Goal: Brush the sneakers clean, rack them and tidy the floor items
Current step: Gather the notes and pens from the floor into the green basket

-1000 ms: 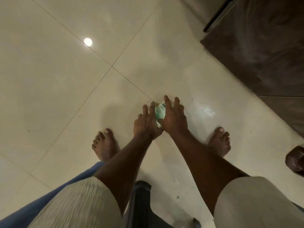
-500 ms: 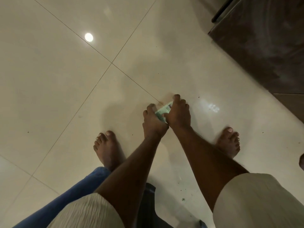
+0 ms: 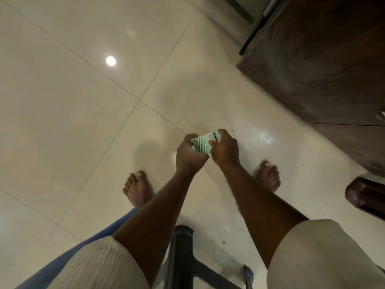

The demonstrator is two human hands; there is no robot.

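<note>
As the head view looks down past both forearms, a small pale green box (image 3: 205,142) printed "camlin" is held between the hands, low over the cream tiled floor (image 3: 83,126) and just forward of the two bare feet; contact with the tile cannot be told. Left hand (image 3: 188,155) grips the box's left end, fingers curled round it; right hand (image 3: 226,149) clasps the right side, thumb across the striped face. Dark wooden cabinet (image 3: 323,69) upper right, well apart; dark stool frame (image 3: 181,257) at bottom edge.
</note>
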